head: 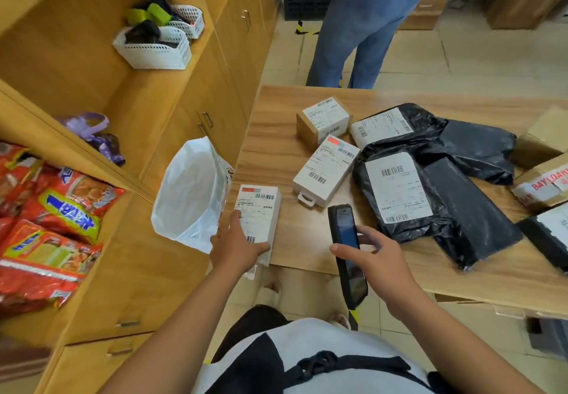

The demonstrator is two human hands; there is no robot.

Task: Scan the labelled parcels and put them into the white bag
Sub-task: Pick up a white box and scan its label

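Note:
My left hand (235, 244) grips a white labelled box (259, 209) at the table's near left corner, beside the open white bag (190, 197) that hangs off the table edge. My right hand (373, 258) holds a black handheld scanner (345, 246), its screen facing up, just right of that box. On the table lie a second white labelled box (325, 169), a brown labelled carton (322, 120) and two black labelled poly parcels (399, 190) (384, 126).
The wooden table (276, 154) carries more cardboard boxes (544, 178) at its right edge. A person in jeans (365, 24) stands beyond it. Wooden shelves on the left hold snack packs (46, 224) and white baskets (153, 46).

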